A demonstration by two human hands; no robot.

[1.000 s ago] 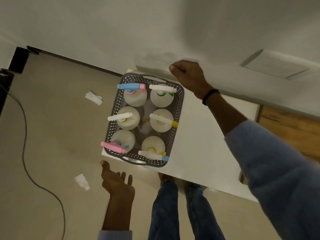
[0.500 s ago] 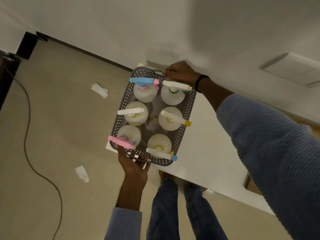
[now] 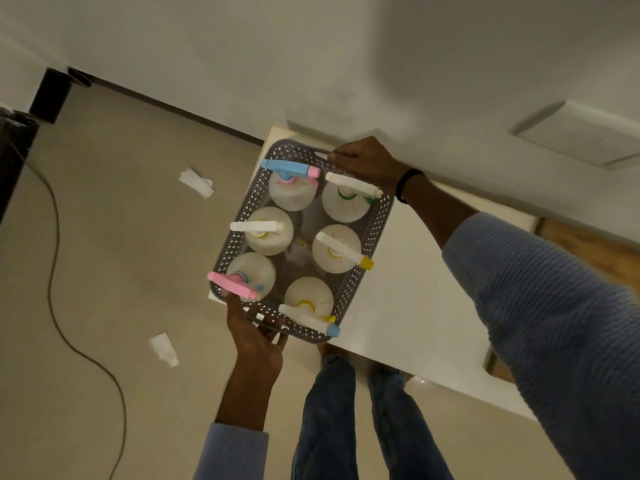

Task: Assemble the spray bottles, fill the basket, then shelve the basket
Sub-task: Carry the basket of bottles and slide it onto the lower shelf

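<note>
Head view: basket (image 3: 375,216) full, six bottles (image 3: 268,233) assembled — my left hand (image 3: 258,336) grasps its 6 o'clock handle, right hand (image 3: 367,161) its 12 o'clock handle — only shelving remains.

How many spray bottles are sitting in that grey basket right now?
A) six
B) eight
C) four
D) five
A: the basket holds six white spray bottles in two rows of three, such as the one with the blue trigger head, while the left hand grips its near end and the right hand its far end.
</note>
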